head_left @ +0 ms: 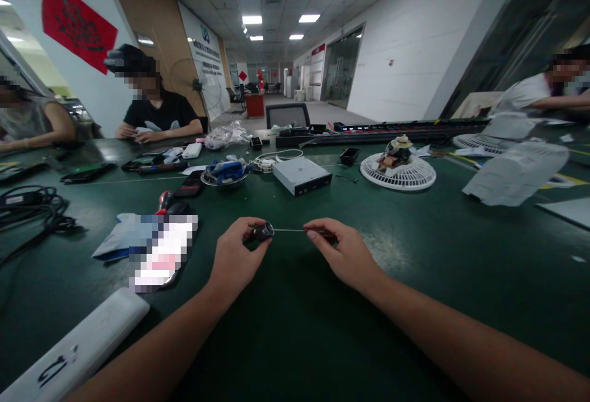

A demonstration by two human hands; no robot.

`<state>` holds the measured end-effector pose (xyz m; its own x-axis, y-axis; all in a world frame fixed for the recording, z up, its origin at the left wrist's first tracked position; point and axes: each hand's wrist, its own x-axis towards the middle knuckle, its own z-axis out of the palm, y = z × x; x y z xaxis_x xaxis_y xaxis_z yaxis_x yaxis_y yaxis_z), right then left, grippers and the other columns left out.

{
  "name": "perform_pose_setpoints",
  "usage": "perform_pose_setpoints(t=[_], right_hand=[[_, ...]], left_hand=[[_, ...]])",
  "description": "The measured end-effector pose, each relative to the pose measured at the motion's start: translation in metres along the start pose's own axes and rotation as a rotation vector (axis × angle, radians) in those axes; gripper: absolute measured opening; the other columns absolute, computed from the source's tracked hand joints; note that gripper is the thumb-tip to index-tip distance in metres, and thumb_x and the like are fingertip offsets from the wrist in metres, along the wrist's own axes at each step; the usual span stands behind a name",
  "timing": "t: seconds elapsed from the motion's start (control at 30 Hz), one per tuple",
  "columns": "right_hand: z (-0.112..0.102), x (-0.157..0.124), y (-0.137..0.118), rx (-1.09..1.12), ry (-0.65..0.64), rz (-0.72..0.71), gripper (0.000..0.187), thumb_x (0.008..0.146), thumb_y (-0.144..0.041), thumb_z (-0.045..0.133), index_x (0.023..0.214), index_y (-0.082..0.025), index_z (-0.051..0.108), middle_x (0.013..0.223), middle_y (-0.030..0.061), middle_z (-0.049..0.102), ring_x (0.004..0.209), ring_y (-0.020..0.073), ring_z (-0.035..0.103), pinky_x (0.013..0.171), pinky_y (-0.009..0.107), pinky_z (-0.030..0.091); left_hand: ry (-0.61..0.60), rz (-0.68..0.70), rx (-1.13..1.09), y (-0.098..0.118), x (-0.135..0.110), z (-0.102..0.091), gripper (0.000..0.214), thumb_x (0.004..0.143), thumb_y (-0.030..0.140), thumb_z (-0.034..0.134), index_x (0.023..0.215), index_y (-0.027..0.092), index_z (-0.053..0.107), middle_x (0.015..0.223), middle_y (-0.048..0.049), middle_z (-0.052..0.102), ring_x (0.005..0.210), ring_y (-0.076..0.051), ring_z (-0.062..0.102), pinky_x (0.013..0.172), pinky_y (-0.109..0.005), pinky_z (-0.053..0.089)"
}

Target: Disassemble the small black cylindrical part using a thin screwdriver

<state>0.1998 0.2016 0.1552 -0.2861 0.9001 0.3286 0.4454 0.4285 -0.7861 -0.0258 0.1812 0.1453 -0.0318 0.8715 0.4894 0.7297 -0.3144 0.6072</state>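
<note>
The left hand (239, 256) pinches a small dark cylinder (263, 232) between thumb and fingertips, a narrow grip. A thin wire (288, 230) runs from it to the right hand (345, 251), whose fingertips (318, 230) pinch the wire's far end, where a dark piece shows. The wire spans the gap unbroken, with the cylinder at 9 o'clock to it. Both hands hover over a green work mat (415, 273). At 12 o'clock sits an optical disc drive (302, 176); at 11 o'clock, a steel bowl (225, 186); at 2 o'clock, a white fan guard (369, 173).
</note>
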Motion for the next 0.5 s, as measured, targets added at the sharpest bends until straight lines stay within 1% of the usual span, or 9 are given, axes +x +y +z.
perform_pose_setpoints(t=[0.13, 0.27, 0.37, 0.43, 0.5], right_hand=[[-0.002, 0.001, 0.0, -0.039, 0.006, -0.021, 0.018, 0.089, -0.025, 0.057, 0.102, -0.023, 0.069, 0.097, 0.0039, 0.07, 0.081, 0.0166, 0.065, 0.071, 0.031, 0.051], [-0.005, -0.001, -0.006, -0.114, 0.03, -0.034, 0.016, 0.089, -0.026, 0.056, 0.097, -0.022, 0.07, 0.088, 0.0033, 0.07, 0.072, 0.0158, 0.062, 0.064, 0.029, 0.047], [-0.007, -0.002, -0.01, -0.117, 0.006, -0.03, 0.016, 0.088, -0.028, 0.055, 0.092, -0.021, 0.069, 0.076, 0.0025, 0.068, 0.063, 0.015, 0.058, 0.058, 0.028, 0.043], [-0.007, -0.002, -0.01, -0.094, -0.001, -0.023, 0.018, 0.089, -0.03, 0.054, 0.094, -0.02, 0.068, 0.075, 0.0028, 0.067, 0.061, 0.0147, 0.056, 0.055, 0.028, 0.042], [-0.008, -0.001, -0.008, -0.096, 0.02, -0.016, 0.02, 0.089, -0.031, 0.053, 0.097, -0.02, 0.068, 0.077, 0.0039, 0.067, 0.061, 0.0151, 0.055, 0.055, 0.028, 0.041]], left_hand=[[-0.05, 0.157, -0.032, 0.003, -0.001, 0.0, 0.028, 0.077, 0.012, 0.067, 0.102, 0.023, 0.063, 0.102, -0.0019, 0.067, 0.093, -0.018, 0.064, 0.084, -0.035, 0.054], [-0.051, 0.168, -0.03, 0.003, -0.001, 0.0, 0.028, 0.077, 0.011, 0.067, 0.102, 0.023, 0.063, 0.103, -0.0023, 0.066, 0.094, -0.018, 0.063, 0.085, -0.037, 0.054], [-0.067, 0.19, -0.028, 0.004, -0.002, 0.0, 0.027, 0.078, 0.01, 0.066, 0.102, 0.022, 0.063, 0.103, -0.0033, 0.066, 0.094, -0.019, 0.063, 0.085, -0.038, 0.054], [-0.088, 0.216, -0.03, 0.005, -0.003, -0.001, 0.026, 0.079, 0.011, 0.065, 0.103, 0.021, 0.062, 0.103, -0.0037, 0.065, 0.093, -0.019, 0.063, 0.084, -0.038, 0.054], [-0.097, 0.236, -0.03, 0.006, -0.003, -0.002, 0.026, 0.079, 0.011, 0.065, 0.103, 0.021, 0.062, 0.103, -0.0037, 0.066, 0.093, -0.019, 0.063, 0.084, -0.037, 0.055]])
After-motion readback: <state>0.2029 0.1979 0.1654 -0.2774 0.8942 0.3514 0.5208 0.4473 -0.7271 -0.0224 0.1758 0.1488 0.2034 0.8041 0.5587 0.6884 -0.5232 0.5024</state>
